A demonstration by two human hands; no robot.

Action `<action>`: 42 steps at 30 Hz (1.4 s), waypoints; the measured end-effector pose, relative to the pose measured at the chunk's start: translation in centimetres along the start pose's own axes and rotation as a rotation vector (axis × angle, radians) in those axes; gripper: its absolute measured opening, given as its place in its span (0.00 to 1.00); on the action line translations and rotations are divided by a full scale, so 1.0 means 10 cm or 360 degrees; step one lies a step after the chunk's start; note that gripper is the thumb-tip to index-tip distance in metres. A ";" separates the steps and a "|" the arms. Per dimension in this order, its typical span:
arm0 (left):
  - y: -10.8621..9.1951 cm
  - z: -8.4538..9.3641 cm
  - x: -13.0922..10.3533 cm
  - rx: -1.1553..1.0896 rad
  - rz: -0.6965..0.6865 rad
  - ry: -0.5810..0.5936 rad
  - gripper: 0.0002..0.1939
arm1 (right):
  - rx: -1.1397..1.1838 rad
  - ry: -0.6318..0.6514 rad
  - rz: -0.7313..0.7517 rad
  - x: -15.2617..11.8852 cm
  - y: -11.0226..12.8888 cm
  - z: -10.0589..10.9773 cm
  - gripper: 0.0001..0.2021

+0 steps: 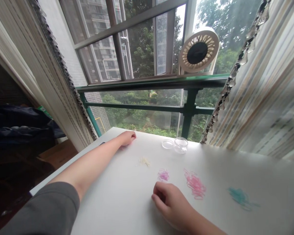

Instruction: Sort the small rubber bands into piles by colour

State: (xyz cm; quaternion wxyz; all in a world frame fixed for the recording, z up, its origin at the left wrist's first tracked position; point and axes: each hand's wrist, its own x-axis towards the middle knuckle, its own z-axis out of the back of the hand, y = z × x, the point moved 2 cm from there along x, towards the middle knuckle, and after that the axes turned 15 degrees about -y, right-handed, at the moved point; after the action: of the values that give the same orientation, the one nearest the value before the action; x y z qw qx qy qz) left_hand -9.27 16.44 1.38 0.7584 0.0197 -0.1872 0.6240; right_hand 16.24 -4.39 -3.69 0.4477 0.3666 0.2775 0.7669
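My left hand [128, 138] reaches to the far left part of the white table [127, 195], its fingers curled down. A pinkish patch shows beneath it, and what the fingers hold, if anything, is hidden. Loosely closed, my right hand [170, 202] rests nearer to me with nothing visible in it. Just beyond its knuckles lies a small pile of thin purple strands or loops [163, 175]. A larger pink pile [195, 185] is to its right, and a teal pile [239, 197] lies farther right. Between the hands is a little heap of cream-coloured bits [144, 161].
Clear round containers [180, 145] and a clear round lid or dish [167, 144] stand near the table's back edge. Behind are a green railing [147, 85] and a window. A white fan [198, 50] sits by the railing; curtains [259, 98] hang at both sides.
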 end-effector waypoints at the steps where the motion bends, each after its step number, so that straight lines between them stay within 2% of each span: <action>1: 0.03 0.03 0.00 -0.0051 0.0024 -0.0008 0.14 | 0.0003 0.0001 -0.0001 0.00 0.00 0.00 0.05; 4: 0.10 0.12 0.00 -0.0207 0.0077 -0.0025 0.16 | 0.0006 0.0004 0.0000 0.00 0.01 0.00 0.05; 8: 0.17 0.19 -0.04 -0.0412 0.0172 -0.0052 0.14 | -0.0010 0.0013 0.0004 0.00 0.01 0.01 0.06; 12: 0.13 0.24 -0.18 -0.0625 0.0248 -0.0087 0.14 | -0.0006 0.0032 -0.0004 0.00 0.01 0.02 0.06; 14: 0.07 0.26 -0.28 -0.0840 0.0337 -0.0076 0.14 | -0.0001 0.0043 -0.0010 -0.01 0.01 0.02 0.06; 18: -0.15 0.22 -0.57 -0.1608 0.0587 -0.0021 0.15 | -0.0009 0.0050 -0.0017 -0.01 0.02 0.02 0.06; 21: -0.36 0.08 -0.81 -0.2054 0.0691 -0.0018 0.14 | -0.0019 0.0053 -0.0022 0.00 0.03 0.02 0.06; 25: -0.61 -0.15 -1.11 -0.2338 0.0769 -0.0022 0.14 | -0.0007 0.0077 -0.0037 -0.01 0.03 0.03 0.06; 28: -0.80 -0.17 -1.29 -0.2283 0.0547 0.0069 0.12 | 0.0030 0.0070 -0.0063 -0.03 0.04 0.04 0.02; 32: -1.05 -0.03 -1.46 -0.2135 0.0094 0.0258 0.08 | 0.0114 -0.0040 -0.0187 -0.03 0.02 0.04 0.09; 34: -1.14 0.02 -1.52 -0.2035 -0.0096 0.0330 0.07 | 0.0136 -0.0054 -0.0229 -0.03 0.01 0.03 0.09; 37: -1.20 0.05 -1.58 -0.1891 -0.0328 0.0363 0.08 | 0.0110 -0.0012 -0.0204 -0.02 0.00 0.03 0.01; 40: -1.21 0.06 -1.60 -0.1817 -0.0439 0.0383 0.08 | 0.0096 0.0027 -0.0183 -0.02 0.00 0.03 0.08; 42: -1.21 0.05 -1.60 -0.1808 -0.0467 0.0420 0.08 | 0.0099 0.0043 -0.0193 -0.02 0.01 0.03 0.09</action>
State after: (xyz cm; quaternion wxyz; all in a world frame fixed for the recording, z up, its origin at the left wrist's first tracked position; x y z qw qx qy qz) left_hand -0.27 -1.38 -0.58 0.7453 -0.4406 -0.3911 0.3123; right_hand 16.52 -4.53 -3.49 0.4779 0.3526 0.3290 0.7342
